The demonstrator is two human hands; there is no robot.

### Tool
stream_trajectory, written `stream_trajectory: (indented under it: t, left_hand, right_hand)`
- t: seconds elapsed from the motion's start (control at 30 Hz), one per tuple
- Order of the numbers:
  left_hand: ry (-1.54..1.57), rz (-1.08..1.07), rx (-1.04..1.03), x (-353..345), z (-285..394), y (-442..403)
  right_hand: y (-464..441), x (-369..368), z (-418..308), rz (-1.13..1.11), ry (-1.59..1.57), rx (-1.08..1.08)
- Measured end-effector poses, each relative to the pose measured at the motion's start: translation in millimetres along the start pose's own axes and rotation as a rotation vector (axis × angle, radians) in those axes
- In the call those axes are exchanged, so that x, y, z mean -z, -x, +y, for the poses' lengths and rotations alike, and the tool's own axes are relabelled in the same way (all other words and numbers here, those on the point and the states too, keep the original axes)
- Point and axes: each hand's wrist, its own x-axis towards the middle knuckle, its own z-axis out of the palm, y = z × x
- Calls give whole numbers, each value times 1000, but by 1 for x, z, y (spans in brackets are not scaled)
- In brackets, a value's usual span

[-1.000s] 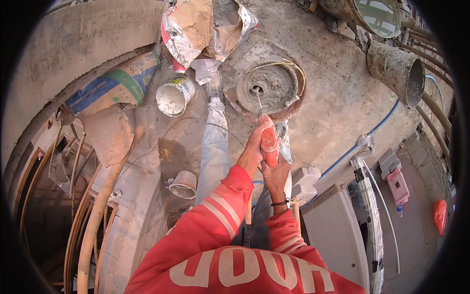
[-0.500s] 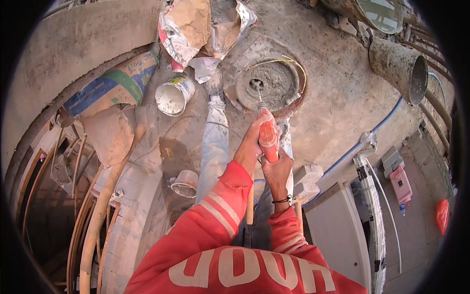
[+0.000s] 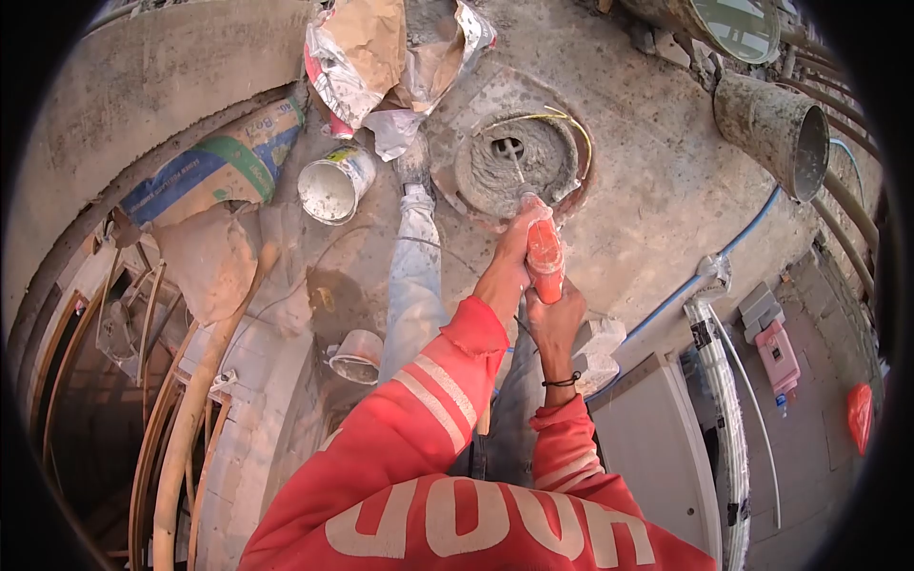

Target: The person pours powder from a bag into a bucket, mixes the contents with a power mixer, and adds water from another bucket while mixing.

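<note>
My left hand [image 3: 517, 249] wraps round the front of an orange-red power drill [image 3: 545, 249] fitted with a mixing paddle [image 3: 518, 167]. Around the drill's rear handle, my right hand [image 3: 556, 318] is closed. The paddle's thin shaft runs down into grey wet mortar [image 3: 552, 164] in a round bucket [image 3: 464, 164], and its head sits in a dark hollow in the mix. A yellow bucket handle [image 3: 589, 150] lies along the far right rim. My fingers partly cover the drill body.
Torn paper bags [image 3: 367, 57] lie beyond my left foot, near a white pail [image 3: 328, 188] and a cement bag [image 3: 224, 162]. A smaller pail [image 3: 358, 356] stands beside my left leg. At right are a mortar-crusted bucket [image 3: 776, 133] and a blue hose [image 3: 666, 303].
Both hands and the drill have shifted to the right. The paddle head has moved slightly right and away from me in the mortar, and the hollow around it has moved too.
</note>
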Motion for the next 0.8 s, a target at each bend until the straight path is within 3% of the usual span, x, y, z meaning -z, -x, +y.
stream_trajectory:
  t: [0.57,0.8]
  left_hand:
    - [-137,170,0,12,-37,-21]
    - [-149,-9,-3,11,-8,8]
  right_hand:
    - [12,0,27,32,-165,-38]
    - [16,-7,12,4,-155,-42]
